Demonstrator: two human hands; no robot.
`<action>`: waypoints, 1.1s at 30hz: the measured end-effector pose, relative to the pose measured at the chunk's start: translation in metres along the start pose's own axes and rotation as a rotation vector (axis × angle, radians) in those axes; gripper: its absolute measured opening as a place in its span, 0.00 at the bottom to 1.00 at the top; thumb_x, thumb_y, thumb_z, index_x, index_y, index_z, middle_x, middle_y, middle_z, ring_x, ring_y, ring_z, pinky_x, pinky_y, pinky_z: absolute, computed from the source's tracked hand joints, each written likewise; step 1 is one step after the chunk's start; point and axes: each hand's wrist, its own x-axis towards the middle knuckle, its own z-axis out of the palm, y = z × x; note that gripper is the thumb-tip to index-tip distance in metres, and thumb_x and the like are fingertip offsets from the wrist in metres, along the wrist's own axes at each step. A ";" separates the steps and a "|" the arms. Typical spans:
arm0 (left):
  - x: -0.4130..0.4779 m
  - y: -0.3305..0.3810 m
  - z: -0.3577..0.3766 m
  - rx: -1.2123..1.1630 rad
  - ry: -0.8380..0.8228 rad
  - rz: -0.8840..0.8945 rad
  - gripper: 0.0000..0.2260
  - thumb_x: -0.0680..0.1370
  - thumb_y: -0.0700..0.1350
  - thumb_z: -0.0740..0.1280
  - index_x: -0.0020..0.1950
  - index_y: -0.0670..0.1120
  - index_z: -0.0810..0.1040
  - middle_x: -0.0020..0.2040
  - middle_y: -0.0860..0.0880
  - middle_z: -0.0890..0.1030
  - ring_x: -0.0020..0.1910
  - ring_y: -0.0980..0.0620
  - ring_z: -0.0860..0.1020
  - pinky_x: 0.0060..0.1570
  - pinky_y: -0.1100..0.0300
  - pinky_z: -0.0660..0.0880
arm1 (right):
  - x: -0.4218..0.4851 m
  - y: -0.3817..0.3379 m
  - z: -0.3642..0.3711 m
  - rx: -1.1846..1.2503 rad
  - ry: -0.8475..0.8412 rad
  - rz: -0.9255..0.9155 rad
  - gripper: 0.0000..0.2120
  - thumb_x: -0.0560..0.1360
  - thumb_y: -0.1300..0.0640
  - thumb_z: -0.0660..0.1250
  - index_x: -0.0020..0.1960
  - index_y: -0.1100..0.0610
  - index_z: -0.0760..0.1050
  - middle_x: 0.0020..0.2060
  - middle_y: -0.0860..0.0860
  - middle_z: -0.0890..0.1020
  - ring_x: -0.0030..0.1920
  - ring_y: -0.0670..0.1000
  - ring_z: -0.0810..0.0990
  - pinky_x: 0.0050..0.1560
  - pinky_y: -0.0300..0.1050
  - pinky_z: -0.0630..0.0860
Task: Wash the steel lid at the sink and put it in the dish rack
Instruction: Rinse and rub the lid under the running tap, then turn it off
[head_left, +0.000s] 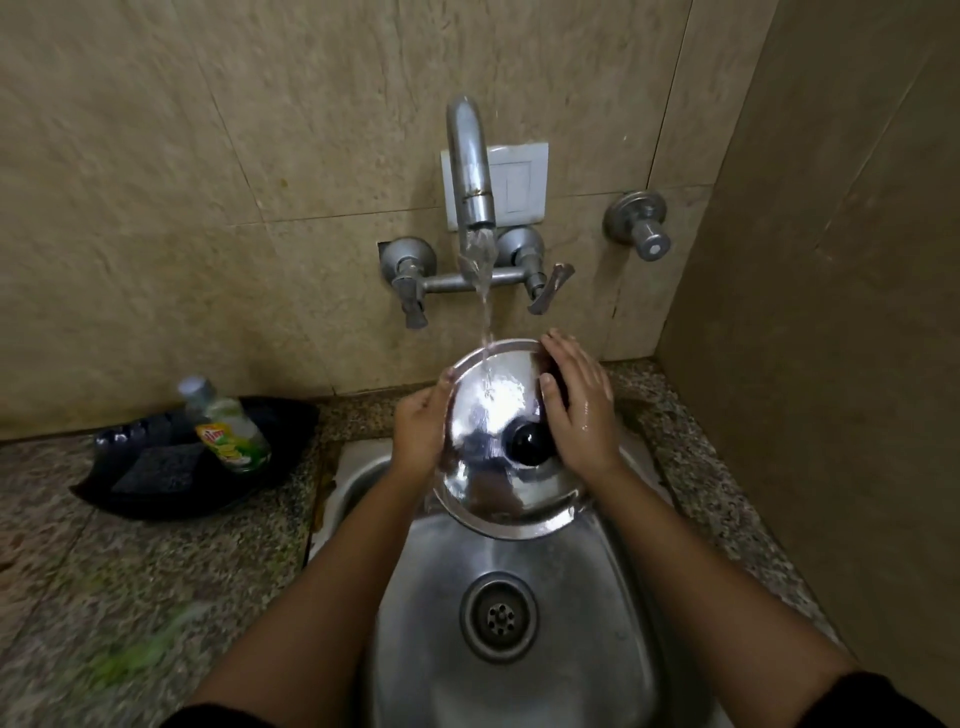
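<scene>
A round steel lid (488, 467) with a black knob (530, 441) is held tilted above the steel sink (519, 675), its top facing me. Water from the tap (470, 171) falls onto its upper part. My left hand (418, 431) grips the lid's left rim. My right hand (579, 405) lies flat with fingers spread on the lid's right side, beside the knob. No dish rack shows in this view.
A black tray (130, 499) on the granite counter at left holds a green dish-soap bottle (231, 431) and a dark scrub pad (158, 467). Two tap handles (545, 286) and a separate wall valve (641, 226) stick out of the tiled wall. A side wall stands close on the right.
</scene>
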 end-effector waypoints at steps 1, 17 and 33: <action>0.001 -0.002 -0.006 -0.006 0.056 0.017 0.17 0.78 0.52 0.65 0.33 0.45 0.75 0.24 0.54 0.74 0.20 0.62 0.70 0.22 0.68 0.68 | 0.002 -0.003 0.005 0.013 -0.008 -0.008 0.20 0.81 0.52 0.55 0.72 0.53 0.66 0.72 0.49 0.69 0.73 0.49 0.63 0.73 0.54 0.59; -0.005 -0.027 -0.075 -0.017 0.212 -0.148 0.18 0.77 0.55 0.65 0.36 0.42 0.79 0.34 0.47 0.80 0.35 0.52 0.77 0.39 0.58 0.75 | -0.054 0.014 -0.010 -0.239 -0.222 -0.528 0.20 0.81 0.47 0.54 0.69 0.54 0.71 0.70 0.52 0.71 0.72 0.54 0.64 0.70 0.54 0.61; -0.041 -0.053 -0.070 -0.569 -0.195 -0.417 0.29 0.78 0.64 0.53 0.68 0.45 0.75 0.63 0.43 0.80 0.64 0.42 0.76 0.63 0.45 0.73 | 0.000 -0.018 -0.001 0.407 -0.344 0.314 0.04 0.72 0.53 0.73 0.43 0.49 0.78 0.37 0.47 0.82 0.40 0.50 0.81 0.44 0.51 0.77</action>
